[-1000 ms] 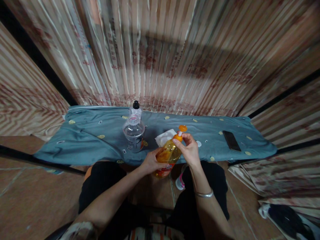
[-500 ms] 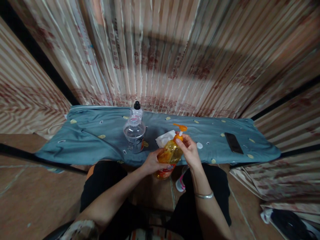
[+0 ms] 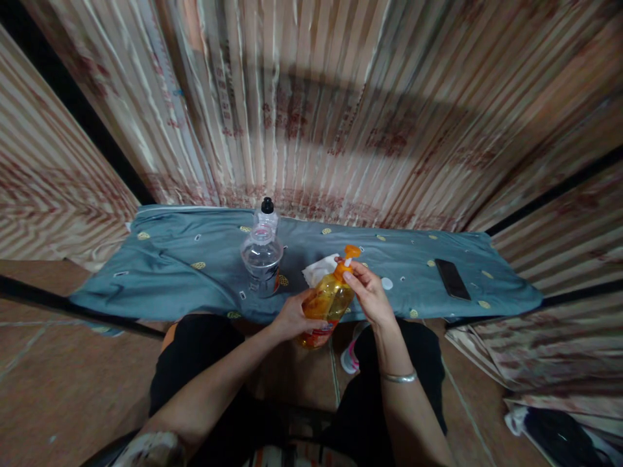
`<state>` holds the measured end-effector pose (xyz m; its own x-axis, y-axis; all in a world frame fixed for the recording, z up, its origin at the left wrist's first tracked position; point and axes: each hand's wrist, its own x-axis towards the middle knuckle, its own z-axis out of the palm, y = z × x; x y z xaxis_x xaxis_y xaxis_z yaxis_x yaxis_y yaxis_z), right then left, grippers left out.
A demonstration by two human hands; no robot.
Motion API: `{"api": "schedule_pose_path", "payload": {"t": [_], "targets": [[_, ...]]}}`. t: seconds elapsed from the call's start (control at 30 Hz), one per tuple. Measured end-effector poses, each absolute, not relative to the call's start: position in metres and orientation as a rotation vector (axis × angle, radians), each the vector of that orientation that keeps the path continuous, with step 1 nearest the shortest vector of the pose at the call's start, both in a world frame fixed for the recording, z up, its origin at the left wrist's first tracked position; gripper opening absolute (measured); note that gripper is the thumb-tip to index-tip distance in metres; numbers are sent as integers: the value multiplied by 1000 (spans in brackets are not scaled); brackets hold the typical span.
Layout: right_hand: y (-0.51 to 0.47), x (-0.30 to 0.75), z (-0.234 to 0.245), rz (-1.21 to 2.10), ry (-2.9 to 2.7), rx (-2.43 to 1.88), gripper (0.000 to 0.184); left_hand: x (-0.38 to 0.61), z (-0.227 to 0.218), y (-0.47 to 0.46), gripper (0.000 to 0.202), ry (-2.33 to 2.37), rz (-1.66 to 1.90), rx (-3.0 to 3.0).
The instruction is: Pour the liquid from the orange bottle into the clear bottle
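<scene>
The right hand's (image 3: 370, 292) thumb and fingers are closing around the orange plastic collar (image 3: 342, 271) just below an orange pump head (image 3: 352, 251), while the left hand (image 3: 292, 316) is clasping the side of the transparent bottle of amber-yellow liquid (image 3: 335, 299) with its red label. That bottle is tilting, its top leaning toward the right hand and its base hanging past the table's near edge, above the knees. Behind it, a crumpled white tissue (image 3: 317, 270) is lying on the blue-grey patterned cloth (image 3: 165, 266). To the left, a clear, wide-shouldered plastic bottle (image 3: 263, 259) is standing before a black-capped clear bottle (image 3: 267, 213). Rightward, a small white disc (image 3: 387, 283) is resting nearby, and a black rectangular phone (image 3: 452, 279) is lying farther off.
</scene>
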<state>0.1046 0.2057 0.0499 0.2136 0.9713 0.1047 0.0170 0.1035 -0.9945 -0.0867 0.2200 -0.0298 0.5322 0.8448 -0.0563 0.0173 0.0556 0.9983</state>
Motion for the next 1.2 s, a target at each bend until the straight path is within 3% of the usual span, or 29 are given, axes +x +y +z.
{"api": "schedule_pose_path", "payload": {"t": [0.27,0.5,0.7,0.93,1.2], "targets": [[208,104,43,711,-1104,-1315,56,-90,-31,218,75,803,751,1338],[206,103,45,969,-1106,-1240,60,-92,-31,218,74,804,758,1314],[211,101,41,703,-1097,-1340,55,-93,-30,217,74,796,755,1300],[206,102,50,1001,-1145,-1217,58,-94,-32,218,75,797,766,1297],[209,100,45,740,-1144,-1336,56,-95,-32,218,76,800,757,1317]]}}
